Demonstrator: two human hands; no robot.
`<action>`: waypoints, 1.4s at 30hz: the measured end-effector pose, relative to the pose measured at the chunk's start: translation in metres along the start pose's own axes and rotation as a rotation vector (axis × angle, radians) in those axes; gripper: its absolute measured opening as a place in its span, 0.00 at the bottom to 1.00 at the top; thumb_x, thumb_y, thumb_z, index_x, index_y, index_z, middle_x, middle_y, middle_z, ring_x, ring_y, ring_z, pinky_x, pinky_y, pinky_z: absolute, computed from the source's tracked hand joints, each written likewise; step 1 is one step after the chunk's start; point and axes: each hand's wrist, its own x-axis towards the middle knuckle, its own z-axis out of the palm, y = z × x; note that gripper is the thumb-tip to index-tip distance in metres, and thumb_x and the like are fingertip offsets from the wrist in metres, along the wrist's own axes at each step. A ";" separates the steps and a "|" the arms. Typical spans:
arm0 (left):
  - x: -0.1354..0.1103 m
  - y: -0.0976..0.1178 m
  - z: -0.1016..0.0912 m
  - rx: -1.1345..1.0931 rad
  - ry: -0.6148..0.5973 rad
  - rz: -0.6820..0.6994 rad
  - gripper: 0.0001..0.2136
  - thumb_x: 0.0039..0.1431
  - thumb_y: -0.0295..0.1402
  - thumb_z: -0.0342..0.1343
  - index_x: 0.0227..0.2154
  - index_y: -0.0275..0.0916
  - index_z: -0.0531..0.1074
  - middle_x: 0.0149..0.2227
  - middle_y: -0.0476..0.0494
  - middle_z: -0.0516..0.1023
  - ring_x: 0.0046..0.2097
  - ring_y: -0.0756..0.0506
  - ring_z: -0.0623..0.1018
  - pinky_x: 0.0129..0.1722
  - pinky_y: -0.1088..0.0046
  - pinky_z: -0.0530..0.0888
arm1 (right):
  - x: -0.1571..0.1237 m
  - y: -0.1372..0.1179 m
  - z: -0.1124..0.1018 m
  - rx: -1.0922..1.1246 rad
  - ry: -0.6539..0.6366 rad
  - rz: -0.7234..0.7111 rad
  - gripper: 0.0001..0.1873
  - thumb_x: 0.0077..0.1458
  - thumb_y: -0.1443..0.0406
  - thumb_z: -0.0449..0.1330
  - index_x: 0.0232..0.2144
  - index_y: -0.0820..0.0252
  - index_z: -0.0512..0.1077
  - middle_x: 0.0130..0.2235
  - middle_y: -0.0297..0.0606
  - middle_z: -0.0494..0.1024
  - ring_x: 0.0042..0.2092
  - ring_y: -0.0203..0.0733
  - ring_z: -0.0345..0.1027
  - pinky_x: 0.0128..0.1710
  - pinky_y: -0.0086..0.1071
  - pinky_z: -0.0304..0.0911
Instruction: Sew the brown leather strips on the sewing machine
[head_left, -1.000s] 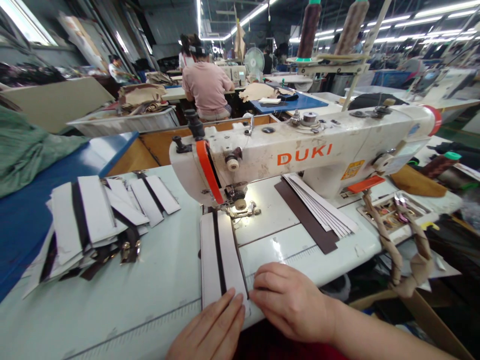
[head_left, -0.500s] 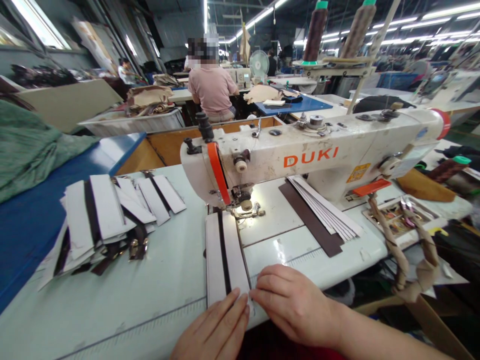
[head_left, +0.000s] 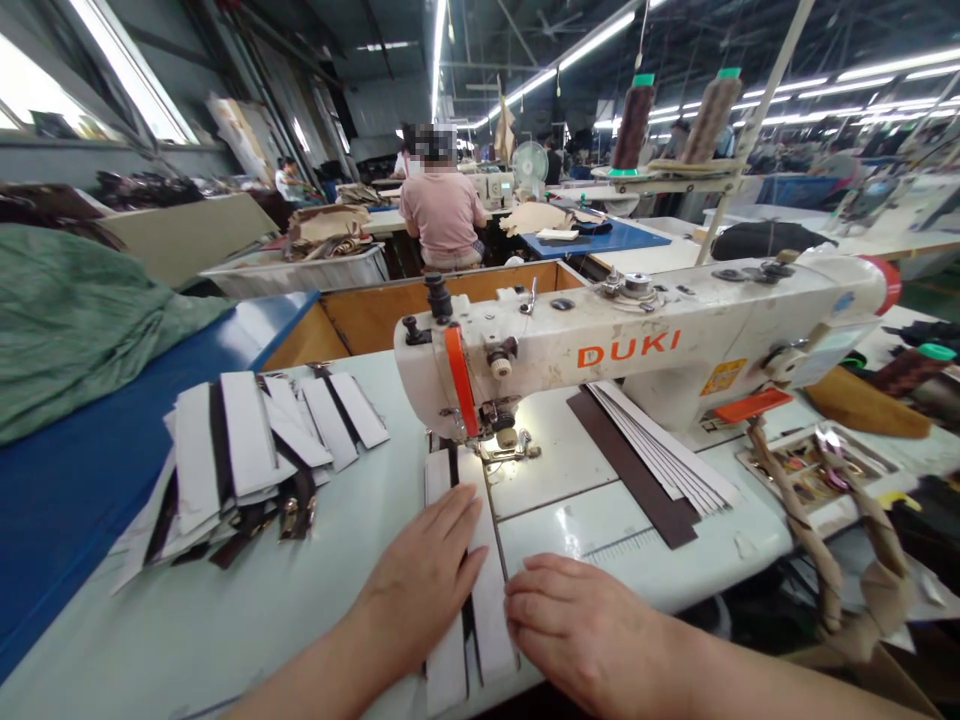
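Observation:
A long white strip piece with a dark band down its middle [head_left: 491, 600] lies on the sewing machine table, its far end under the presser foot area of the white sewing machine [head_left: 540, 350]. My left hand [head_left: 427, 565] lies flat over the piece, fingers stretched toward the needle, partly covering the dark band. At the piece's right edge rests my right hand [head_left: 577, 620], its fingers curled and pressed together with the tips touching that edge. Its thumb is hidden, so anything pinched is out of sight. The needle itself is hard to make out.
A pile of similar white and dark strips with metal fittings [head_left: 240, 450] lies at left. Right of the needle, fanned white strips [head_left: 667, 445] rest on a dark brown strip [head_left: 630, 465]. Farther right stands a parts tray [head_left: 817, 470]. A seated person [head_left: 442, 210] faces away beyond the machine.
My left hand has moved forward along the piece and now lies flat over its middle. The piece's near end sits closer to me in view, and my right hand stays at its right edge.

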 end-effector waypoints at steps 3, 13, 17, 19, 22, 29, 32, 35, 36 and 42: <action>0.006 -0.005 0.010 0.034 -0.044 -0.025 0.18 0.64 0.35 0.43 0.50 0.29 0.67 0.52 0.31 0.73 0.53 0.39 0.73 0.49 0.61 0.74 | 0.004 0.000 -0.005 0.003 -0.020 0.000 0.12 0.63 0.70 0.49 0.37 0.66 0.73 0.43 0.41 0.76 0.47 0.42 0.65 0.58 0.35 0.52; 0.005 0.001 0.010 0.025 -0.089 -0.064 0.18 0.60 0.32 0.47 0.51 0.29 0.65 0.53 0.30 0.72 0.54 0.37 0.72 0.51 0.59 0.71 | 0.005 0.006 0.000 0.043 0.036 -0.033 0.12 0.62 0.71 0.50 0.34 0.68 0.74 0.38 0.42 0.76 0.44 0.42 0.66 0.54 0.34 0.58; 0.006 0.002 0.009 0.003 -0.122 -0.083 0.18 0.60 0.33 0.47 0.51 0.31 0.65 0.53 0.31 0.71 0.54 0.37 0.72 0.51 0.58 0.71 | 0.004 0.008 0.006 0.050 0.083 -0.039 0.12 0.62 0.72 0.50 0.34 0.68 0.73 0.38 0.41 0.76 0.45 0.42 0.66 0.53 0.33 0.59; 0.006 0.003 0.009 -0.008 -0.112 -0.089 0.17 0.60 0.33 0.47 0.51 0.31 0.65 0.53 0.31 0.71 0.54 0.37 0.72 0.51 0.58 0.71 | 0.004 0.007 0.006 0.053 0.081 -0.032 0.11 0.62 0.72 0.51 0.35 0.68 0.73 0.38 0.42 0.76 0.45 0.42 0.66 0.53 0.33 0.59; 0.006 0.003 0.009 -0.014 -0.093 -0.077 0.17 0.60 0.32 0.47 0.50 0.29 0.65 0.52 0.30 0.72 0.53 0.37 0.73 0.49 0.57 0.72 | 0.004 0.006 0.002 0.067 0.058 -0.015 0.11 0.62 0.72 0.51 0.36 0.68 0.73 0.38 0.43 0.76 0.45 0.42 0.66 0.53 0.34 0.59; 0.008 0.005 0.005 -0.025 -0.071 -0.094 0.17 0.63 0.33 0.45 0.50 0.29 0.66 0.52 0.30 0.72 0.53 0.37 0.72 0.50 0.58 0.73 | 0.000 0.003 -0.006 0.108 -0.013 0.016 0.11 0.63 0.71 0.50 0.40 0.68 0.72 0.43 0.44 0.76 0.48 0.42 0.65 0.56 0.36 0.57; -0.004 0.021 -0.008 -0.086 -0.015 -0.083 0.15 0.65 0.31 0.43 0.47 0.28 0.68 0.50 0.30 0.74 0.51 0.39 0.74 0.49 0.59 0.74 | -0.001 0.001 -0.003 0.111 -0.012 0.020 0.10 0.63 0.71 0.50 0.41 0.68 0.71 0.43 0.43 0.76 0.48 0.43 0.65 0.57 0.37 0.56; -0.024 0.041 -0.026 -0.216 0.037 -0.005 0.13 0.65 0.28 0.43 0.45 0.32 0.71 0.45 0.36 0.77 0.47 0.43 0.76 0.48 0.65 0.75 | -0.002 0.002 -0.002 0.108 0.010 0.015 0.10 0.64 0.71 0.51 0.41 0.69 0.71 0.43 0.43 0.76 0.48 0.43 0.65 0.56 0.37 0.57; -0.031 0.046 -0.031 -0.247 0.050 0.019 0.12 0.65 0.28 0.44 0.44 0.32 0.71 0.44 0.37 0.78 0.47 0.44 0.77 0.48 0.67 0.75 | -0.002 0.002 -0.002 0.109 0.020 0.011 0.10 0.64 0.71 0.51 0.41 0.69 0.71 0.43 0.43 0.76 0.48 0.43 0.65 0.55 0.37 0.58; -0.050 0.051 -0.031 -0.207 0.089 0.131 0.15 0.62 0.20 0.43 0.42 0.35 0.74 0.44 0.39 0.79 0.50 0.45 0.76 0.48 0.70 0.75 | -0.005 0.006 -0.002 0.143 0.074 0.012 0.12 0.63 0.71 0.50 0.44 0.70 0.71 0.45 0.45 0.76 0.49 0.42 0.66 0.54 0.37 0.62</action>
